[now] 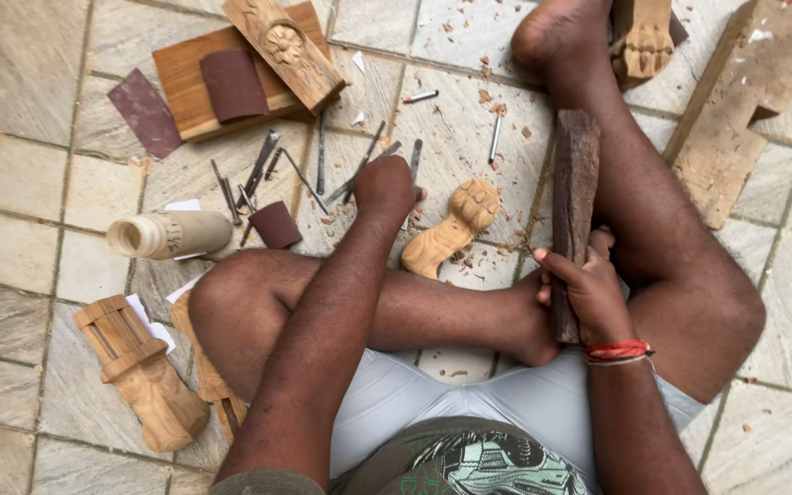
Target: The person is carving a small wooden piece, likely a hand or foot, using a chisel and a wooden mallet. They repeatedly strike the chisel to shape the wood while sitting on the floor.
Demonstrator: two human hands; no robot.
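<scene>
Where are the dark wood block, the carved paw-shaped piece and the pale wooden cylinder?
dark wood block (577,183): head view, on its upper half above the right hand.
carved paw-shaped piece (456,229): head view, on its middle, below the rounded paw end.
pale wooden cylinder (181,232): head view, on its side wall.

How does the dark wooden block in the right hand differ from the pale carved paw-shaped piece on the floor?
The dark wooden block is rough, uncarved and gripped by the right hand; the pale carved paw-shaped piece is smooth, shaped and lies free on the tiles beside the left hand. Both are wood.
</scene>
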